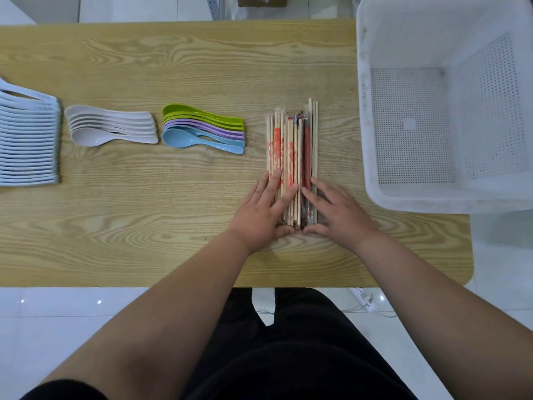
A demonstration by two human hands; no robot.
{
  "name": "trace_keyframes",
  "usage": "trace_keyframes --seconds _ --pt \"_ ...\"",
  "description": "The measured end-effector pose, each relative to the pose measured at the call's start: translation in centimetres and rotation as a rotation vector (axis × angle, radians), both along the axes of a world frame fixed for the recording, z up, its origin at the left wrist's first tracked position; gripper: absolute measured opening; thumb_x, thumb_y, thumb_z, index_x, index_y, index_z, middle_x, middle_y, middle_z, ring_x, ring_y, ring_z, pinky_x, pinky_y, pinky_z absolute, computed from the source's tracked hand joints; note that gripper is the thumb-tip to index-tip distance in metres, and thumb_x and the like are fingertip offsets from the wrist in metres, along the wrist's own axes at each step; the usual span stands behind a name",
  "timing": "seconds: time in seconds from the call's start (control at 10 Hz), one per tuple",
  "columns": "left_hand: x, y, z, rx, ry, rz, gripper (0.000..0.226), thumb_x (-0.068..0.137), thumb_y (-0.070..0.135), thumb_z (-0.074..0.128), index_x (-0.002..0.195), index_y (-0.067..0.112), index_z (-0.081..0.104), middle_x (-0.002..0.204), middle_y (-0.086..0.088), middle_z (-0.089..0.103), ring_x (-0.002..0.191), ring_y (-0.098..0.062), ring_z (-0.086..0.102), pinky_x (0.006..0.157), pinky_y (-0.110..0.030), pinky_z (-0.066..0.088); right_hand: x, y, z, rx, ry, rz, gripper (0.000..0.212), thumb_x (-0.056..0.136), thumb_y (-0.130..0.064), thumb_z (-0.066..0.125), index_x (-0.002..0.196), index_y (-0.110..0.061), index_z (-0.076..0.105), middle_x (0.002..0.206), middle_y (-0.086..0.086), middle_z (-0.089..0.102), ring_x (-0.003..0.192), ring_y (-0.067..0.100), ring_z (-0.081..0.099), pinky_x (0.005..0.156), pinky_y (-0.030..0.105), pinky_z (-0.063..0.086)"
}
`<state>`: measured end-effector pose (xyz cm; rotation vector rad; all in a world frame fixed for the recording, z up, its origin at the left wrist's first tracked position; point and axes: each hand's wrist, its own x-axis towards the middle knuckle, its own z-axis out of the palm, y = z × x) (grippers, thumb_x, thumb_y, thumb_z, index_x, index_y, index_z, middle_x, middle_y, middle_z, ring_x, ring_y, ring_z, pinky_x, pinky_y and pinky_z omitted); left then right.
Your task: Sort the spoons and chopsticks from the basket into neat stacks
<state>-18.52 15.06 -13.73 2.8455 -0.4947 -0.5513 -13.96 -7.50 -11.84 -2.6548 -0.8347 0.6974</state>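
We note left hand [264, 210], right hand [339, 212] flanking bundle of wrapped wooden chopsticks [291, 140] on light wood-grain tabletop [144, 226]; fingers [276, 183] straight, pressing bundle.

Light wood-grain worktop [173, 67], rounded near-right corner. Four groups lie on it in a row, left to right. Far left: long overlapped row of pale blue spoons [28, 140], partly cut off by the frame edge. Next: off-white spoons [109, 129], nested, bowls left. Then coloured spoons [202, 129], nested, green at the far side, purple in the middle, blue nearest, bowls left. Right of centre: chopsticks [291, 145], bare and wrapped, side by side, pointing away. Right end: white perforated basket [372, 111], just beside the chopsticks.
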Motion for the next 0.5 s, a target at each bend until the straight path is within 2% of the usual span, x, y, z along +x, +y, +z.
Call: trace_keyframes --seconds 0.2,0.3,0.4,0.5 --pt "0.1 -0.4 1.0 0.034 0.039 0.027 0.099 0.089 0.068 0.05 0.154 0.037 -0.018 0.162 -0.01 -0.027 0.15 -0.033 -0.021 0.123 -0.045 -0.003 -0.2 0.1 0.4 -0.032 0.005 0.015 0.09 0.089 -0.061 0.06 0.16 -0.027 0.018 0.168 -0.001 0.008 0.153 0.025 0.008 0.12 0.036 0.003" --pt "0.0 -0.5 1.6 0.024 0.066 0.066 0.101 0.087 0.066 0.056 0.155 0.039 -0.015 0.163 -0.008 -0.019 0.151 -0.032 -0.017 0.122 -0.045 0.002 -0.4 0.1 0.8 -0.056 0.045 0.008 0.093 0.09 -0.061 0.059 0.161 -0.027 0.009 0.168 -0.003 0.002 0.153 0.022 0.003 0.124 0.04 0.009" --pt "0.0 -0.5 2.4 0.024 0.083 0.098 0.104 0.086 0.066 0.058 0.155 0.038 -0.014 0.164 -0.005 -0.016 0.152 -0.03 -0.015 0.124 -0.048 0.011 -0.7 0.5 1.4 -0.055 0.072 -0.018 0.095 0.091 -0.06 0.058 0.161 -0.024 0.005 0.168 -0.005 -0.001 0.154 0.02 0.0 0.123 0.039 0.009" --pt "-0.1 -0.7 2.8 0.04 0.121 0.108 0.106 0.085 0.065 0.06 0.155 0.037 -0.015 0.165 -0.004 -0.017 0.152 -0.028 -0.015 0.124 -0.047 0.01 -0.8 0.6 1.6 -0.087 0.085 0.006 0.095 0.093 -0.058 0.057 0.161 -0.024 0.001 0.168 -0.005 -0.005 0.154 0.02 0.0 0.123 0.037 0.008"
